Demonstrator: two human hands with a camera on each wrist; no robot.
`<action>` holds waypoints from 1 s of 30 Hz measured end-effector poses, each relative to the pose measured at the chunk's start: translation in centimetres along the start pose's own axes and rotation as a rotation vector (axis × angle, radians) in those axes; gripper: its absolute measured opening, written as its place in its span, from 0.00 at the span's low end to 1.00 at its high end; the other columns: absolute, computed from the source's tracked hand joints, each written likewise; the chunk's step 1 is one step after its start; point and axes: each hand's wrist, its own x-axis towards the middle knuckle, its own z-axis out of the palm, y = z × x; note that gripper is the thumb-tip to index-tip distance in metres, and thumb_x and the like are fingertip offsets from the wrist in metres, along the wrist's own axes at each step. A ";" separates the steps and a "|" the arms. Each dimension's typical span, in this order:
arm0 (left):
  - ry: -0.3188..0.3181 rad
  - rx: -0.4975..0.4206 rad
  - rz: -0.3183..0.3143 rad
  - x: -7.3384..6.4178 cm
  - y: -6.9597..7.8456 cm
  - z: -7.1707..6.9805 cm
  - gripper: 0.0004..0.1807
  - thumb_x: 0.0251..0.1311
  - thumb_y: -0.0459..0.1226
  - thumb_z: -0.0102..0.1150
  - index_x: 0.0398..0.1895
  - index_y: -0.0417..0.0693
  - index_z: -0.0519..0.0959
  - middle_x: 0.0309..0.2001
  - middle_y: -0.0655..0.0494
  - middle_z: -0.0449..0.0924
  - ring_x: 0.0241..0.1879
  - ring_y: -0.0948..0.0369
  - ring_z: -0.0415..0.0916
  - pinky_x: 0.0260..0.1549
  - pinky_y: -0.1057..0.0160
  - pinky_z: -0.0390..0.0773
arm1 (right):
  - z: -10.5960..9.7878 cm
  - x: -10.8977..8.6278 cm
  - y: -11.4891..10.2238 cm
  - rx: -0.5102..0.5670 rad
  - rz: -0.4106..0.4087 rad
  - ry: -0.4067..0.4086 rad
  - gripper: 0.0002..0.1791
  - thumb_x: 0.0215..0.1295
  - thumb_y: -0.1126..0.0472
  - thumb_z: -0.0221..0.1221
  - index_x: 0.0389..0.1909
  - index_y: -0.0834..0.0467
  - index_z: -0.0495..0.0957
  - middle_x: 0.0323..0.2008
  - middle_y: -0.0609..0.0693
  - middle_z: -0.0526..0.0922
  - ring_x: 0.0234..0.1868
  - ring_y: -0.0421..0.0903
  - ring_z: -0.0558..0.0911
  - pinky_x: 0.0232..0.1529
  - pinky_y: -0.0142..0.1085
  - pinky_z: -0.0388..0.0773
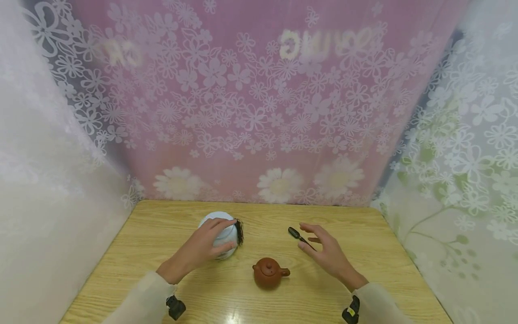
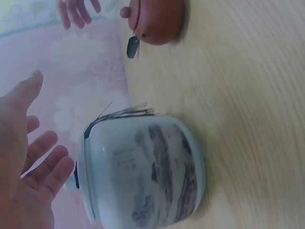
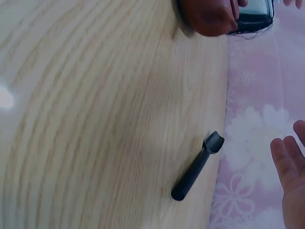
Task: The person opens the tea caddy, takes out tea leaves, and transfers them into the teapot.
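A pale porcelain lidded jar [image 2: 143,176] with dark landscape painting stands at the left of the table, a black tassel [image 1: 240,233] hanging down its side. Over its lid hovers my left hand [image 1: 204,240], fingers spread and loosely bent; the left wrist view shows the fingertips near the lid's knob, and contact there is hard to judge. My right hand [image 1: 325,252] is held above a small black tea scoop [image 3: 193,171] lying on the table, fingers relaxed and holding nothing. Between the hands, closer to me, sits a reddish-brown clay teapot [image 1: 267,275] with its lid on.
The wood-grain table [image 1: 170,225] ends at a pink flowered curtain [image 1: 251,103] behind. Pale patterned cloth [image 1: 457,157] hangs at the right, and a whitish one [image 1: 48,180] at the left.
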 end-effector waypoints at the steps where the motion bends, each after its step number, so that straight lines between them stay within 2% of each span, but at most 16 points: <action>1: -0.011 -0.005 0.001 0.0 0.1 0.3 0.35 0.75 0.52 0.68 0.80 0.52 0.73 0.73 0.50 0.77 0.73 0.47 0.75 0.64 0.40 0.84 | 0.2 0.0 -0.1 0.012 -0.003 -0.003 0.31 0.79 0.55 0.67 0.79 0.46 0.72 0.72 0.52 0.80 0.70 0.56 0.80 0.64 0.52 0.87; 9: -0.045 -0.086 0.016 0.2 0.7 2.6 0.35 0.74 0.53 0.69 0.80 0.55 0.73 0.74 0.50 0.77 0.60 0.54 0.84 0.58 0.47 0.87 | 2.0 -0.2 -0.5 0.147 -0.024 -0.047 0.30 0.78 0.55 0.68 0.77 0.46 0.75 0.70 0.52 0.81 0.69 0.55 0.81 0.65 0.54 0.86; 14: -0.083 -0.139 -0.003 0.1 1.0 3.9 0.36 0.74 0.56 0.68 0.80 0.57 0.73 0.75 0.52 0.76 0.69 0.52 0.79 0.65 0.44 0.84 | 3.0 -0.4 -1.0 0.174 -0.005 -0.079 0.30 0.77 0.54 0.70 0.76 0.43 0.75 0.65 0.52 0.83 0.67 0.53 0.82 0.65 0.55 0.86; 16: -0.090 -0.150 0.004 0.1 1.1 4.5 0.37 0.73 0.57 0.68 0.80 0.55 0.73 0.73 0.52 0.78 0.67 0.52 0.80 0.63 0.47 0.86 | 3.5 -0.5 -1.1 0.192 0.002 -0.093 0.29 0.76 0.53 0.70 0.76 0.43 0.76 0.63 0.54 0.83 0.65 0.54 0.83 0.65 0.57 0.86; 19: -0.107 -0.172 0.006 0.2 1.1 5.3 0.37 0.73 0.58 0.68 0.79 0.53 0.74 0.70 0.53 0.80 0.58 0.54 0.83 0.54 0.54 0.87 | 4.2 -0.5 -1.3 0.220 0.014 -0.117 0.28 0.76 0.53 0.70 0.74 0.42 0.77 0.61 0.57 0.83 0.64 0.56 0.83 0.65 0.57 0.85; 21: -0.119 -0.181 0.004 0.3 1.0 5.9 0.37 0.72 0.55 0.70 0.79 0.52 0.75 0.69 0.52 0.80 0.55 0.54 0.83 0.51 0.57 0.87 | 4.7 -0.5 -1.3 0.231 0.013 -0.129 0.28 0.76 0.53 0.70 0.74 0.42 0.78 0.60 0.58 0.83 0.63 0.55 0.83 0.65 0.57 0.86; 26: -0.142 -0.171 0.002 0.3 0.6 7.3 0.37 0.70 0.52 0.74 0.78 0.52 0.75 0.69 0.51 0.81 0.55 0.55 0.85 0.51 0.57 0.88 | 5.8 -0.5 -1.5 0.240 -0.008 -0.147 0.26 0.75 0.55 0.71 0.71 0.45 0.80 0.56 0.59 0.84 0.59 0.50 0.84 0.64 0.55 0.87; 30: -0.174 -0.188 -0.015 0.3 0.4 8.2 0.38 0.70 0.53 0.73 0.79 0.51 0.75 0.71 0.53 0.79 0.56 0.56 0.84 0.52 0.57 0.88 | 6.4 -0.5 -1.7 0.271 -0.013 -0.172 0.23 0.75 0.55 0.71 0.69 0.47 0.82 0.56 0.60 0.84 0.58 0.49 0.84 0.64 0.57 0.86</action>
